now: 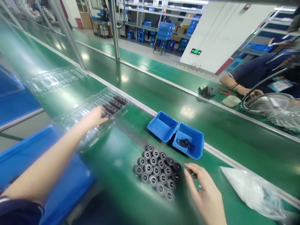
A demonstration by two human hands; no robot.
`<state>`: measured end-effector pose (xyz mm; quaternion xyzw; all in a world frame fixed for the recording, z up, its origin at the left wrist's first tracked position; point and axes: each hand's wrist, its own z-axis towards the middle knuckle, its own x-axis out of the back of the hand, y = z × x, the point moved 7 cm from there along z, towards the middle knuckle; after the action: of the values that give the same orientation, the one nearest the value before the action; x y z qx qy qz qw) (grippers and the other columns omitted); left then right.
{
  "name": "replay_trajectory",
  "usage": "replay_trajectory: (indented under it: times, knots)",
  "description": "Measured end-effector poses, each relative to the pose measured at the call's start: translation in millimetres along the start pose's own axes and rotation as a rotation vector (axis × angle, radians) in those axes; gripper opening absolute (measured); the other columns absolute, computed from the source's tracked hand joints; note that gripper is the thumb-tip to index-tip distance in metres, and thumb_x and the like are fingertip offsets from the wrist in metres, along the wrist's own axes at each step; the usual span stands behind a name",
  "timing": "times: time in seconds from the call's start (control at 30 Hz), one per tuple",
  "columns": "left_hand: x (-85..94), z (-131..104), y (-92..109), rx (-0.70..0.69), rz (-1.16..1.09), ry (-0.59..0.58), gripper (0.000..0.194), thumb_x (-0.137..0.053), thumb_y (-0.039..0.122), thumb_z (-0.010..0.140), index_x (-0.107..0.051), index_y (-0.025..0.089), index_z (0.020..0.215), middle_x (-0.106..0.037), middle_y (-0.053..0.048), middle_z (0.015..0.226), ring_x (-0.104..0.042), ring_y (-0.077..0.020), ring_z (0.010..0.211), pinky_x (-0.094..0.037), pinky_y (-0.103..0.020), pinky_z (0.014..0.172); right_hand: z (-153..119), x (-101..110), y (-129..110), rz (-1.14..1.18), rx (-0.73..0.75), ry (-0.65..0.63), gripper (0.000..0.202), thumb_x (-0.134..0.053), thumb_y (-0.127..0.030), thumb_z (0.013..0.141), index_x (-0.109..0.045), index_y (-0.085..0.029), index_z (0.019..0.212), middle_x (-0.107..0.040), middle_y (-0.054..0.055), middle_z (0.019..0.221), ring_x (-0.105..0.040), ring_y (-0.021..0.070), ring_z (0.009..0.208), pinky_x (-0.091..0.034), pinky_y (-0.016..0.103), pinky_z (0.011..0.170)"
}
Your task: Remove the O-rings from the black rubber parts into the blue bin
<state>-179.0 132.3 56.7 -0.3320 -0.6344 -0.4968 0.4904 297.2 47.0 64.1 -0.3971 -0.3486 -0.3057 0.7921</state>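
Observation:
My left hand (95,118) reaches over a clear plastic tray (79,117), its fingers down at the dark parts (114,105) that fill the tray's right end; what its fingertips hold is hidden. Just right of a cluster of round black parts (156,170) standing on the green bench is my right hand (203,190), with thumb and index finger apart and nothing visible between them. Behind the cluster sit two small blue bins: the left bin (162,125) looks empty, and the right bin (189,139) holds thin black rings (184,142).
A white plastic bag (253,190) lies at the right. Large blue crates (67,175) stand at the lower left, and another clear tray (56,79) lies farther back. Across the bench, a person's arm (236,86) is near pliers (225,91) and clear round plastic pieces (272,103).

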Motion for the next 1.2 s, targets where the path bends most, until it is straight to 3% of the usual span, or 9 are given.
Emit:
replay_trajectory:
  times: [0.2, 0.3, 0.37, 0.53, 0.7, 0.83, 0.93, 1.07, 1.2]
  knots:
    - [-17.8, 34.5, -6.4, 0.067, -0.014, -0.175, 0.033, -0.069, 0.039, 0.085, -0.061, 0.013, 0.104, -0.066, -0.005, 0.093, -0.064, -0.018, 0.078, -0.053, -0.031, 0.069, -7.0, -2.0, 2.3, 0.042, -0.03, 0.029, 0.017, -0.053, -0.034, 0.096, -0.063, -0.024, 0.105, -0.067, 0.007, 0.105, -0.067, 0.0232, 0.092, -0.055, 0.036, 0.083]
    - [-13.6, 35.0, -3.1, 0.084, -0.05, -0.168, 0.024, -0.06, 0.036, 0.094, -0.062, 0.014, 0.104, -0.065, -0.004, 0.095, -0.064, -0.0155, 0.077, -0.055, -0.034, 0.071, -11.2, -4.8, 3.9, 0.084, -0.071, 0.02, 0.016, -0.053, -0.033, 0.096, -0.064, -0.025, 0.104, -0.067, 0.006, 0.105, -0.067, 0.0235, 0.093, -0.056, 0.036, 0.085]
    - [-3.3, 27.1, -0.4, 0.067, -0.089, -0.099, 0.027, -0.067, 0.032, 0.088, -0.061, 0.012, 0.105, -0.066, -0.005, 0.093, -0.064, -0.0187, 0.08, -0.054, -0.035, 0.073, -12.9, -6.0, 4.5, 0.1, -0.081, 0.019, 0.016, -0.053, -0.034, 0.096, -0.065, -0.025, 0.103, -0.068, 0.006, 0.106, -0.067, 0.0239, 0.094, -0.056, 0.036, 0.086]
    - [18.2, -31.1, 32.5, -0.155, -0.281, 0.111, 0.048, -0.063, 0.024, 0.08, -0.049, 0.014, 0.125, -0.063, -0.009, 0.113, -0.063, -0.0224, 0.102, -0.051, -0.034, 0.089, -11.5, -3.4, 6.4, 0.125, -0.098, 0.049, 0.016, -0.055, -0.035, 0.095, -0.066, -0.025, 0.101, -0.069, 0.006, 0.103, -0.068, 0.0236, 0.09, -0.057, 0.035, 0.084]
    - [6.7, -102.9, 95.3, -0.444, -0.5, 0.111, 0.038, -0.06, 0.026, 0.086, -0.053, 0.023, 0.123, -0.063, -0.004, 0.112, -0.061, -0.0185, 0.103, -0.05, -0.031, 0.09, -9.8, -5.5, 1.7, 0.169, -0.12, 0.046, 0.014, -0.056, -0.034, 0.095, -0.066, -0.025, 0.1, -0.068, 0.005, 0.102, -0.067, 0.0215, 0.092, -0.055, 0.032, 0.084]
    - [3.6, -134.1, 138.0, -0.592, -0.685, 0.056, 0.037, -0.063, 0.017, 0.085, -0.058, 0.026, 0.121, -0.062, -0.005, 0.113, -0.059, -0.0203, 0.105, -0.05, -0.033, 0.091, -12.3, -7.3, -7.2, 0.232, -0.136, 0.019, 0.013, -0.055, -0.03, 0.096, -0.065, -0.024, 0.102, -0.067, 0.005, 0.104, -0.064, 0.0213, 0.097, -0.052, 0.032, 0.088]
    - [-5.2, -139.3, 153.4, -0.419, -1.026, -0.118, 0.032, -0.072, 0.021, 0.082, -0.064, 0.024, 0.112, -0.062, -0.006, 0.111, -0.061, -0.0213, 0.104, -0.054, -0.031, 0.086, -14.1, -4.6, -11.2, 0.268, -0.156, 0.024, 0.014, -0.054, -0.029, 0.097, -0.065, -0.024, 0.102, -0.067, 0.006, 0.103, -0.064, 0.0218, 0.097, -0.051, 0.034, 0.088]
    - [-39.1, -153.8, 169.0, 0.108, -1.674, -0.54, 0.016, -0.059, 0.026, 0.094, -0.064, 0.016, 0.105, -0.065, -0.008, 0.101, -0.067, -0.0218, 0.1, -0.061, -0.029, 0.075, -14.2, -0.6, -14.0, 0.296, -0.154, 0.047, 0.011, -0.056, -0.026, 0.096, -0.065, -0.024, 0.101, -0.066, 0.005, 0.101, -0.063, 0.0209, 0.096, -0.05, 0.033, 0.086]
    - [-59.6, -174.3, 181.4, 0.477, -1.839, -0.771, 0.021, -0.048, 0.023, 0.1, -0.063, 0.009, 0.1, -0.069, -0.013, 0.099, -0.072, -0.0257, 0.099, -0.063, -0.029, 0.07, -11.7, -1.0, -17.0, 0.346, -0.152, 0.028, 0.011, -0.056, -0.024, 0.096, -0.065, -0.024, 0.101, -0.066, 0.005, 0.101, -0.063, 0.0199, 0.095, -0.05, 0.032, 0.085]
